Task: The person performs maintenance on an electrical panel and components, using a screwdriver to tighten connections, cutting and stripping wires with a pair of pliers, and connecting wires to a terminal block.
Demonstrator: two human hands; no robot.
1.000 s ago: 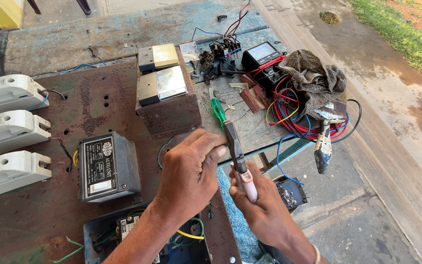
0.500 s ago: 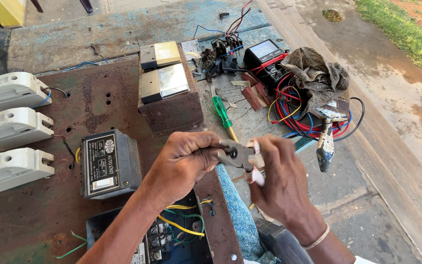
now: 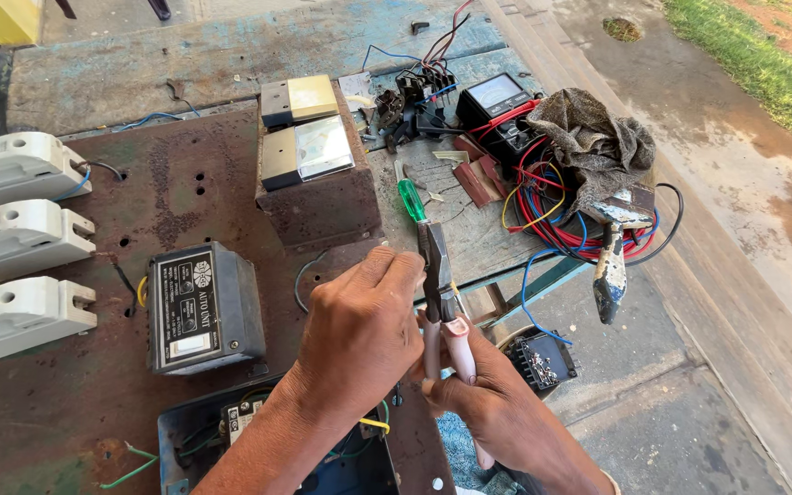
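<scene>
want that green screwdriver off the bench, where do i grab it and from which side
Take the screwdriver by its green handle, coming from above and the far side. It lies flat on the bench, handle pointing away; its shaft end is hidden behind the pliers that both hands hold.

**Both hands closed, meeting at centre**

I see my left hand (image 3: 359, 335) coming in from the lower left, forearm angled up, back of the hand facing the camera, fingers curled and thumb stretched forward. My right hand (image 3: 488, 403) rises from the lower right, palm turned inward, fingers wrapped in a closed grip. The two hands touch, left above right.
</scene>
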